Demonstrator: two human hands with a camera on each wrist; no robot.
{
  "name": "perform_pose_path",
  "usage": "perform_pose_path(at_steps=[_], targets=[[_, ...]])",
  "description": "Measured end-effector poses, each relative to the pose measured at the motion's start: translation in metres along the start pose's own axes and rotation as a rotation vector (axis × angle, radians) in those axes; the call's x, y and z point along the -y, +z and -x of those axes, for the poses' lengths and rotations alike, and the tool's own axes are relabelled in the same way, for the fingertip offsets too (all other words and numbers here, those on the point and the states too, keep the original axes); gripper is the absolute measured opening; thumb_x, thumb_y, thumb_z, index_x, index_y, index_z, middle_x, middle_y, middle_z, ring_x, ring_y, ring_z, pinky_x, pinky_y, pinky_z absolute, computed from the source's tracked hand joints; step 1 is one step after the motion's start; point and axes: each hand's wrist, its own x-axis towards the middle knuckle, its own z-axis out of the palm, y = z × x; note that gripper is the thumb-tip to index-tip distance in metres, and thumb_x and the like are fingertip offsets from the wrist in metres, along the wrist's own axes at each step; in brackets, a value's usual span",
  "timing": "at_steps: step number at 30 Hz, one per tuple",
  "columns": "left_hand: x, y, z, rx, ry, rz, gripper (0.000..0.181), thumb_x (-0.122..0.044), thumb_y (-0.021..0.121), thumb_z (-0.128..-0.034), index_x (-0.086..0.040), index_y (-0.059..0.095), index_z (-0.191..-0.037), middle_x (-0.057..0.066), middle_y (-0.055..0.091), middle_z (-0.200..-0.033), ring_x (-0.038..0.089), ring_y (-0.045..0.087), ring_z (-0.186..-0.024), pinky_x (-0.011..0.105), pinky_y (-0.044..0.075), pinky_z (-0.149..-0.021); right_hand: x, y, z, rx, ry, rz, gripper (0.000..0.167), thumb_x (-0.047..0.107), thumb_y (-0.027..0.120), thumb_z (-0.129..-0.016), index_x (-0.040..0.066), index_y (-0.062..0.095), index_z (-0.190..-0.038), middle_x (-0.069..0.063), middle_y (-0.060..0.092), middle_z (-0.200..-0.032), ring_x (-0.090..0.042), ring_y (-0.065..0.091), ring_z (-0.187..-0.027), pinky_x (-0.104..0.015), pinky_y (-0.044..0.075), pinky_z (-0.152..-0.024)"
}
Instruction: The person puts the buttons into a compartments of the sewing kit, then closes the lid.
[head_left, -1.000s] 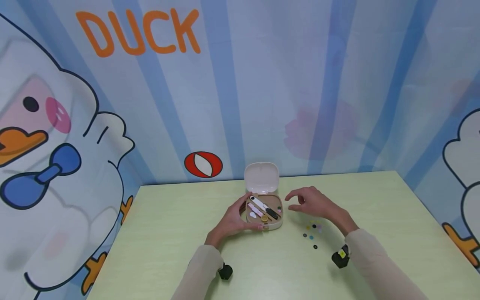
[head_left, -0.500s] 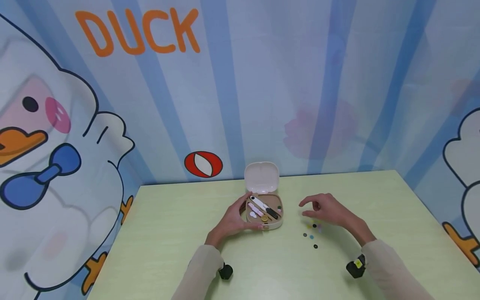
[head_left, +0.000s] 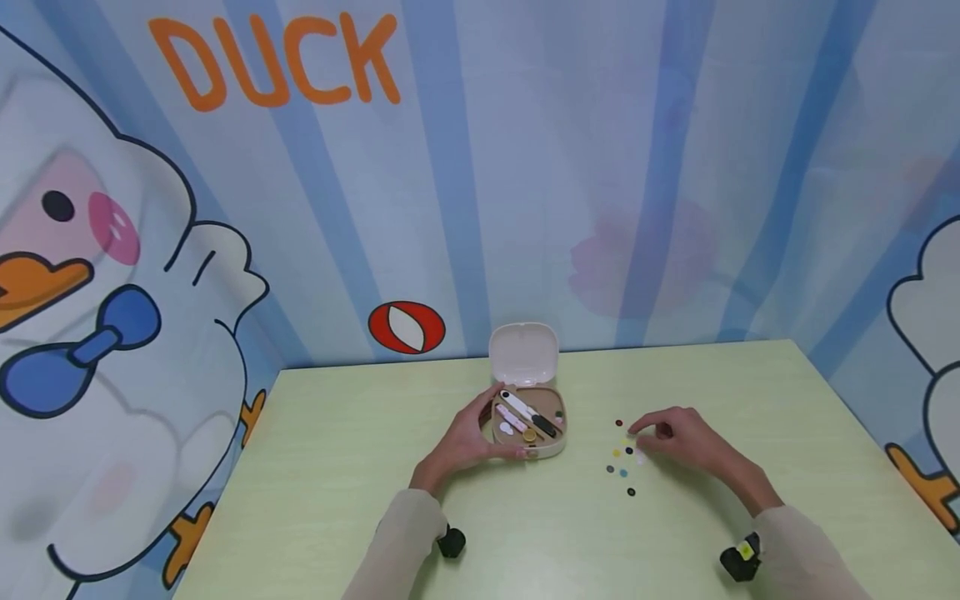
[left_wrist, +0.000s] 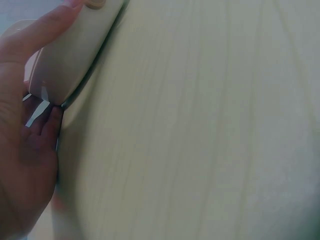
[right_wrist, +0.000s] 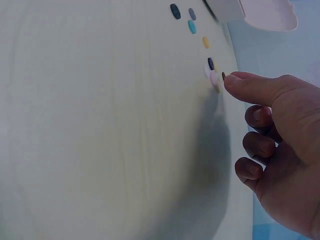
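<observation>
My left hand [head_left: 467, 442] grips a small cream hinged box [head_left: 552, 451] from its left side, thumb along the front wall and fingers behind. The box's lid [head_left: 523, 354] stands up at the back. Inside lie a white-and-black pen-shaped tool [head_left: 517, 406], a pink stick [head_left: 512, 418], a round gold piece [head_left: 529, 436] and small white pieces. To the right, my right hand [head_left: 686, 437] hovers with thumb and index finger beside several small coloured buttons, including a blue button [head_left: 623, 473] and a dark button [head_left: 631, 492]. Nothing shows between these fingertips; the thumb [right_wrist: 250, 87] partly hides them in the right wrist view.
The pale wooden table [head_left: 352, 467] ends at a printed duck curtain [head_left: 517, 167] behind the box. A reddish button [head_left: 618, 422] lies nearest the curtain among the scattered ones. Each wrist carries a black camera block, such as the right camera [head_left: 740, 560].
From beside the box, my right hand has moved right and toward me, down to the buttons. The reddish button has come into sight. My left hand and the box stay put.
</observation>
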Motion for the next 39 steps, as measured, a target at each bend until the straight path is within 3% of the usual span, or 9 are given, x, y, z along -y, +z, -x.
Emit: perform_pose_path(at_steps=[6,14,32,39], targets=[[-0.0019,-0.0002,0.0008,0.000,-0.008,-0.006,0.116,-0.043,0.095,-0.0735,-0.023,0.028,-0.165,0.002,0.033,-0.167,0.024,0.037,-0.150,0.041,0.034,-0.122,-0.0053,0.0018,0.0070,-0.020,-0.010,-0.017,0.014,0.006,0.074,-0.094,0.009,0.081,-0.106,0.012,0.036,-0.058,-0.002,0.032,-0.055,-0.022,0.030,-0.051],[-0.0003,0.0002,-0.0001,-0.005,0.003,0.009,0.115,-0.041,0.096,-0.0737,-0.022,0.028,-0.165,0.002,0.034,-0.166,0.025,0.038,-0.150,0.040,0.034,-0.122,-0.0041,0.0029,0.0084,-0.015,-0.005,-0.042,0.013,0.010,0.076,-0.095,0.008,0.081,-0.107,0.010,0.040,-0.060,-0.003,0.033,-0.055,-0.023,0.030,-0.051],[-0.0002,0.0013,-0.0001,-0.002,-0.006,0.010,0.116,-0.041,0.096,-0.0726,-0.023,0.029,-0.165,0.002,0.034,-0.166,0.024,0.038,-0.150,0.040,0.034,-0.122,-0.0092,0.0015,0.0037,-0.004,-0.012,0.030,0.011,0.007,0.080,-0.090,0.018,0.077,-0.092,0.012,0.042,-0.060,-0.004,0.036,-0.056,-0.022,0.032,-0.053],[-0.0015,0.0006,0.0001,-0.002,-0.007,0.013,0.116,-0.039,0.097,-0.0728,-0.023,0.029,-0.165,0.002,0.034,-0.166,0.024,0.038,-0.150,0.040,0.034,-0.122,-0.0049,-0.0045,0.0009,0.020,-0.015,0.035,0.010,0.008,0.081,-0.090,0.017,0.077,-0.089,0.011,0.043,-0.060,-0.004,0.037,-0.056,-0.022,0.034,-0.054]])
